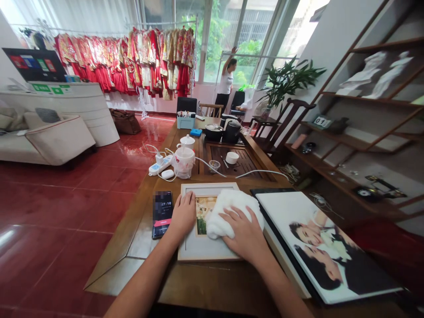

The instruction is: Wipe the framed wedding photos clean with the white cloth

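Note:
A light wooden picture frame (208, 255) with a small photo (201, 218) inside a pale mat lies flat on the table before me. My left hand (184, 214) rests on its left side, fingers lying flat and holding nothing. My right hand (243, 229) has its fingers curved over a bunched white towel (225, 203), pressing it on the frame's right half. The towel hides part of the photo. Left of my left hand lies a phone (162, 216) with its screen lit.
At right, a large couple portrait (318, 247) lies on other frames. Beyond stand a white electric pot (184, 161), a power strip (160, 165), a tea tray (253, 163) with a small white bowl (232, 157), and a black kettle (232, 130). A cable crosses the table. Another person (225, 84) stands near the windows.

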A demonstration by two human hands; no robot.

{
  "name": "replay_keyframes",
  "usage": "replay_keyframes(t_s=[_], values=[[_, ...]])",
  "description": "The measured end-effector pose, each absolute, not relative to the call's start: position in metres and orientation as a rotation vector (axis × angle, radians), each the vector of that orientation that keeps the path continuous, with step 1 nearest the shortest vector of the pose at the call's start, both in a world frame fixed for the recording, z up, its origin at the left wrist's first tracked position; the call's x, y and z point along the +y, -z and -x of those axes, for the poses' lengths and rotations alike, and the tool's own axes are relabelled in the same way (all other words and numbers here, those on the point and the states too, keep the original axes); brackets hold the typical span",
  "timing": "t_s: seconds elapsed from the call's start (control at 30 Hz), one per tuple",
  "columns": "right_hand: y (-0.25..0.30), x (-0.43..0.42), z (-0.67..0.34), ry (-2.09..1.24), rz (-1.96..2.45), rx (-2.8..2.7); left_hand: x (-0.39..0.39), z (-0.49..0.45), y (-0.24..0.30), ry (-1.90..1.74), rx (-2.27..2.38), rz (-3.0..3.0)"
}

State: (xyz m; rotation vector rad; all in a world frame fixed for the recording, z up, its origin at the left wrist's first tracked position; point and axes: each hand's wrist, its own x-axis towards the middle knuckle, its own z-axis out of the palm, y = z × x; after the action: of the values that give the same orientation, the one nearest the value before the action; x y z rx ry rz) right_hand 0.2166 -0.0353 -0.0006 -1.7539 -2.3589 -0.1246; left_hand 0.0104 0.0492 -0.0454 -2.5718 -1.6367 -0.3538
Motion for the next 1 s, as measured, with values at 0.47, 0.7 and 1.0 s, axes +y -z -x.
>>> replay_keyframes(t_s=[0.47,0.7,1.0], values=[[-0.001,-0.044,-0.212,0.078,1.666,-2.427,0.049,-0.01,0.046,0.351,-1.618,2.578],[0.0,-0.026,-0.206,0.038,1.69,-2.38,0.049,-0.011,0.044,0.332,-1.623,2.587],[-0.001,-0.015,-0.194,-0.013,1.674,-2.382,0.049,-0.012,0.042,0.298,-1.655,2.576]])
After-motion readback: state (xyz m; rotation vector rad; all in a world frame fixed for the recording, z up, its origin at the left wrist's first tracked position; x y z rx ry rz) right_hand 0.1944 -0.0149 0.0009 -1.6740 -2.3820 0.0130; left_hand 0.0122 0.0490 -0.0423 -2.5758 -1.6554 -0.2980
